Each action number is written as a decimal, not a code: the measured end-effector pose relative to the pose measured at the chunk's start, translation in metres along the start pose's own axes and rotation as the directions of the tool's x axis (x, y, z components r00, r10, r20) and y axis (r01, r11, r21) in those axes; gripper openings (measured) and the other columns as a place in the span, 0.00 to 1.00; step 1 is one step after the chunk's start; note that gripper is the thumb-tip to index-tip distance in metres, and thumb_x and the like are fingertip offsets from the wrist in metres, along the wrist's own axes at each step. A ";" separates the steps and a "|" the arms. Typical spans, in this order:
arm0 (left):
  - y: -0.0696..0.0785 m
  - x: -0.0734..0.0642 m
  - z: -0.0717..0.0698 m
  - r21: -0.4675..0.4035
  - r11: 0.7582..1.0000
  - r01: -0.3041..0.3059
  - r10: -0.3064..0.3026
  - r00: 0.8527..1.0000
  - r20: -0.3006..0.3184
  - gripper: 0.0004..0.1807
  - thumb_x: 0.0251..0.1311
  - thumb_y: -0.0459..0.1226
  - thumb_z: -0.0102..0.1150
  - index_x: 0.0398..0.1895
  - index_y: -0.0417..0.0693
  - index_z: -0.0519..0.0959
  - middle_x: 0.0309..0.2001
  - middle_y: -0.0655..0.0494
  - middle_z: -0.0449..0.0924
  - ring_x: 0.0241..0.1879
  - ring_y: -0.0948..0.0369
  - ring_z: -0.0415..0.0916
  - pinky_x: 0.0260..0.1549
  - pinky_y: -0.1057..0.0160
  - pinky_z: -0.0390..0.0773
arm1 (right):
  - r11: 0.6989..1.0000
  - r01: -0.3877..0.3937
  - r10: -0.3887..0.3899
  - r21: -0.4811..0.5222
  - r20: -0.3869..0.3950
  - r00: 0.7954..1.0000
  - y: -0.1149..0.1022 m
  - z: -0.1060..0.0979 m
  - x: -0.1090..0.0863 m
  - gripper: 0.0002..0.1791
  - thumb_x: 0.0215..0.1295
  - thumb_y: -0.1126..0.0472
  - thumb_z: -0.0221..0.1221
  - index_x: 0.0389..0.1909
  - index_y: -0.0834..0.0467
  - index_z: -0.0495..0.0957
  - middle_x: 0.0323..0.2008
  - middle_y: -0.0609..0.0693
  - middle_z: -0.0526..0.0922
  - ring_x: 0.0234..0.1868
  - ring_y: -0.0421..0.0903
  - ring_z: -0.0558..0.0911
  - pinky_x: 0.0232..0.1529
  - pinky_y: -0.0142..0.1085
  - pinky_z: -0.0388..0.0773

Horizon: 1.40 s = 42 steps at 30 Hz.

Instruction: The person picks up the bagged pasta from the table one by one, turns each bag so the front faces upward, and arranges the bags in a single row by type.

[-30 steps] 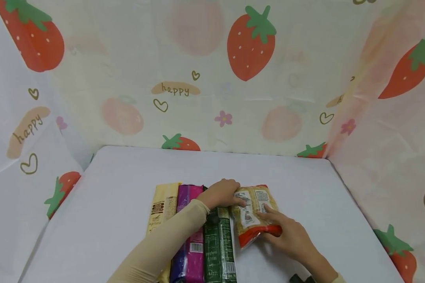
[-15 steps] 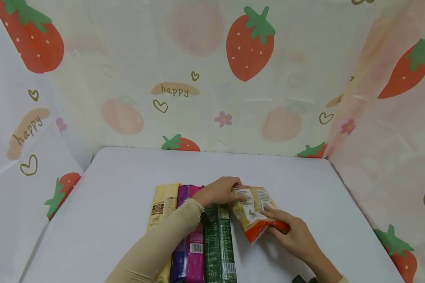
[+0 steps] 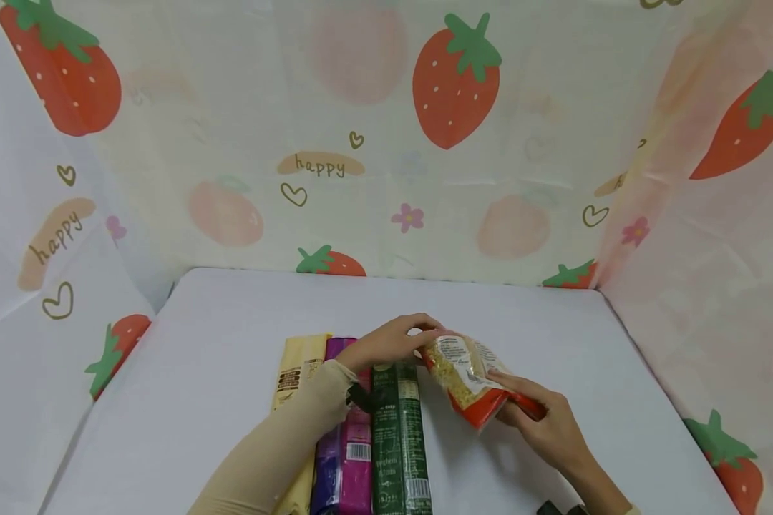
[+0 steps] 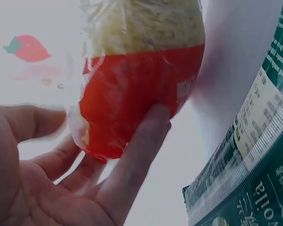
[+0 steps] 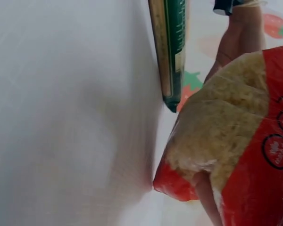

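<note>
A plump see-through bag of pasta [image 3: 467, 372] with red ends, white labels and small pale-yellow pieces inside is held between both hands. At its far left end, my left hand [image 3: 396, 340] grips it with thumb and fingers; the left wrist view has that hand [image 4: 99, 183] around the bag's red end [image 4: 132, 103]. Toward the near right end, my right hand [image 3: 547, 418] grips the other red end, thumb over the labelled side. In the right wrist view the bag [image 5: 217, 122] hides most of the right hand. It is tilted, with a shadow below.
Left of the bag lie a green spaghetti pack [image 3: 399, 443], a magenta and purple pack [image 3: 351, 458] and a pale yellow pack [image 3: 299, 372], side by side lengthwise. The left forearm crosses over them. A strawberry-print cloth [image 3: 373, 114] walls the white table [image 3: 232, 307].
Both hands have raised and tilted the bag, its near end swinging to the right. The left hand has come up and away from the table. The three packs stay in place.
</note>
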<state>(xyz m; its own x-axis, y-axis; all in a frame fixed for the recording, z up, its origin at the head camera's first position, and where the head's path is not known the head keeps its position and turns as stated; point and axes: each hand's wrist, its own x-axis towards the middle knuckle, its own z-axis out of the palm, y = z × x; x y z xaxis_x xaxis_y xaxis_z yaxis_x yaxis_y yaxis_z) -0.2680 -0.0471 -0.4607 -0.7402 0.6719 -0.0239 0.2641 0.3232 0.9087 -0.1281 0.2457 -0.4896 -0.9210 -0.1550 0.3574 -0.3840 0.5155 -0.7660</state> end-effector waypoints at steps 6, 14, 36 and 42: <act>-0.001 -0.007 -0.005 -0.092 0.995 -0.030 0.032 0.999 0.014 0.25 0.81 0.28 0.45 0.77 0.47 0.71 0.74 0.41 0.69 0.61 0.47 0.79 0.55 0.44 0.86 | 0.988 -0.014 0.019 0.154 -0.036 0.999 -0.005 -0.001 0.000 0.21 0.72 0.72 0.66 0.64 0.58 0.86 0.58 0.45 0.89 0.48 0.38 0.89 0.39 0.36 0.89; -0.007 -0.010 -0.006 -0.108 0.994 -0.029 0.033 0.999 0.042 0.43 0.74 0.29 0.65 0.86 0.58 0.59 0.78 0.40 0.64 0.66 0.46 0.80 0.60 0.49 0.84 | 0.959 -0.031 0.071 0.280 -0.135 0.988 -0.013 -0.001 -0.003 0.15 0.75 0.74 0.61 0.59 0.74 0.82 0.45 0.37 0.90 0.32 0.41 0.90 0.31 0.38 0.90; -0.011 -0.007 -0.007 -0.213 0.976 -0.049 0.053 0.999 0.012 0.30 0.79 0.41 0.63 0.79 0.51 0.67 0.70 0.47 0.76 0.72 0.51 0.71 0.72 0.47 0.73 | 0.827 0.011 0.129 0.562 -0.209 0.969 -0.025 0.005 0.000 0.21 0.81 0.73 0.51 0.45 0.54 0.92 0.41 0.44 0.91 0.41 0.41 0.85 0.41 0.35 0.86; -0.016 -0.006 -0.004 -0.303 0.952 -0.050 0.054 0.999 0.006 0.37 0.82 0.41 0.58 0.86 0.51 0.55 0.76 0.42 0.71 0.75 0.48 0.69 0.73 0.45 0.71 | 0.805 -0.048 0.193 0.591 -0.185 0.964 -0.026 0.012 0.002 0.19 0.84 0.68 0.49 0.47 0.56 0.91 0.44 0.44 0.91 0.44 0.42 0.84 0.45 0.36 0.84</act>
<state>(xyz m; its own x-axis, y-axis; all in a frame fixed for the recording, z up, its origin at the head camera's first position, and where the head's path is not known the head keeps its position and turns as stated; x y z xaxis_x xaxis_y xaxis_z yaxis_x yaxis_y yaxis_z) -0.2701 -0.0584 -0.4733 -0.7212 0.6923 0.0233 0.1009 0.0717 0.9923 -0.1214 0.2219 -0.4756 -0.9497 0.1058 0.2949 -0.3034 -0.0756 -0.9499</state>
